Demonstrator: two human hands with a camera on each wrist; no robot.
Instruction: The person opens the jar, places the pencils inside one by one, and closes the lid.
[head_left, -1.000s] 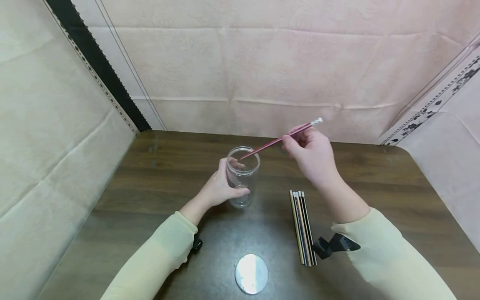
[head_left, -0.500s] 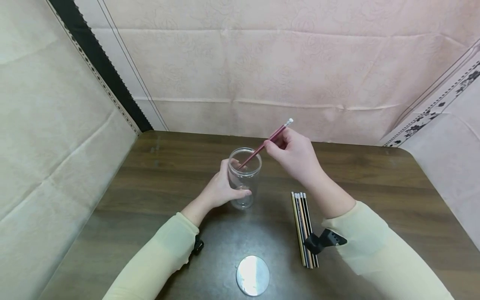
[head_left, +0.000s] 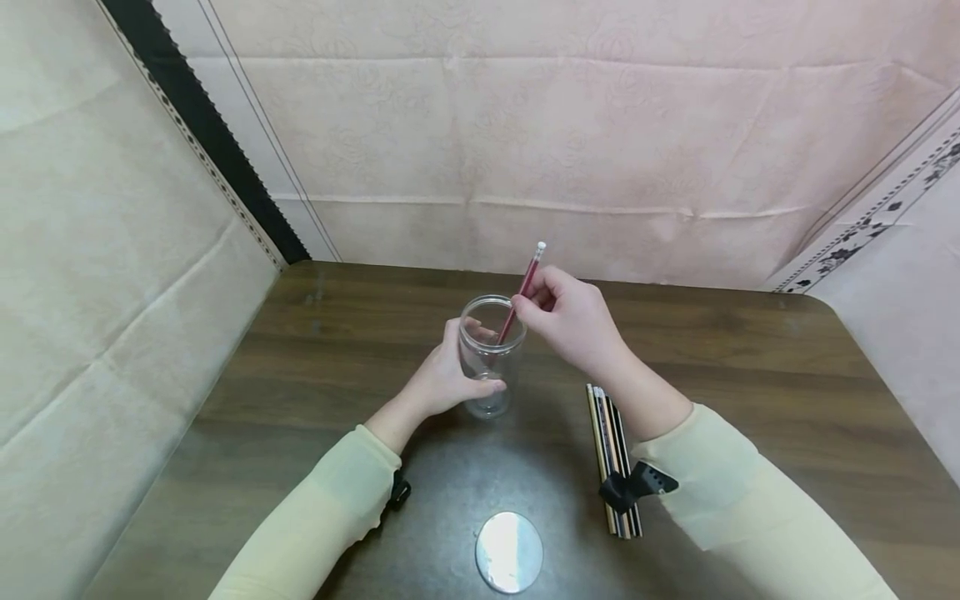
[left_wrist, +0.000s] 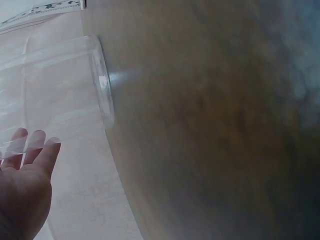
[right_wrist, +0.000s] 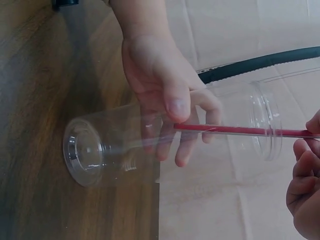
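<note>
My left hand grips a clear cylindrical jar by its side, fingers behind it and thumb in front. Between the thumb and fingers of my right hand is a red pencil, white eraser end up. Its lower part reaches through the jar's mouth; in the right wrist view the red pencil ends about midway down inside the jar, above the base. Only fingers and part of the palm of the left hand show in the left wrist view, against the see-through wall.
Several pencils lie side by side on the brown wooden table, partly under the right wrist's black camera mount. A round shiny disc lies near the front. Pale cloth hangs behind the table.
My right hand has moved left towards the jar, tipping the red pencil more upright and lowering its end deeper inside. The left hand and the jar have stayed nearly still.
</note>
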